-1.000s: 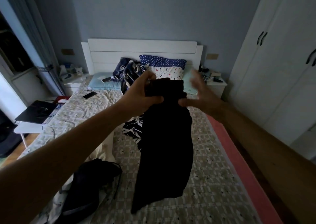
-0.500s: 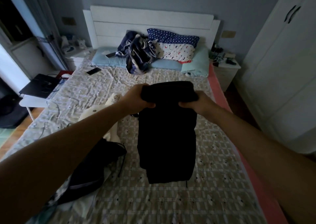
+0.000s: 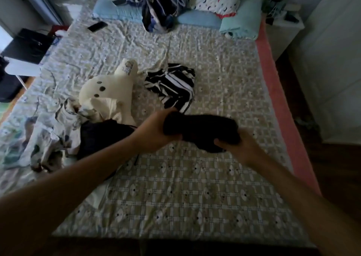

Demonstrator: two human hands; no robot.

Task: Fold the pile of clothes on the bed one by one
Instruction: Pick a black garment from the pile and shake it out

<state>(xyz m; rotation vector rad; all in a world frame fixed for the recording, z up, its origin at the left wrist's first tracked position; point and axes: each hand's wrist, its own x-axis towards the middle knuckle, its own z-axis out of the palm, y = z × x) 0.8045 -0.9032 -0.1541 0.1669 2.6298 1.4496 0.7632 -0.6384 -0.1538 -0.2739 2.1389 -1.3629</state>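
Head view looks down on the bed (image 3: pixel 175 197), its head end cut off by the top edge and its foot lost in shadow. Left of middle lies the pile (image 3: pixel 48 138) of loose clothes, blurred, with a cream piece (image 3: pixel 109 87) and a dark piece (image 3: pixel 101 136) whose shape is hard to read. A striped top (image 3: pixel 172 85) lies just beside the cream piece. Over the bed's middle both hands hold the black garment (image 3: pixel 201 130), bunched into a short roll. The left hand (image 3: pixel 156 132) grips its left end, fingers hidden behind the cloth. The right hand (image 3: pixel 240 148) clasps the right end from below, fingers mostly hidden, thumb against the cloth. A phone (image 3: pixel 97 26) lies near the pillows (image 3: pixel 199 18)
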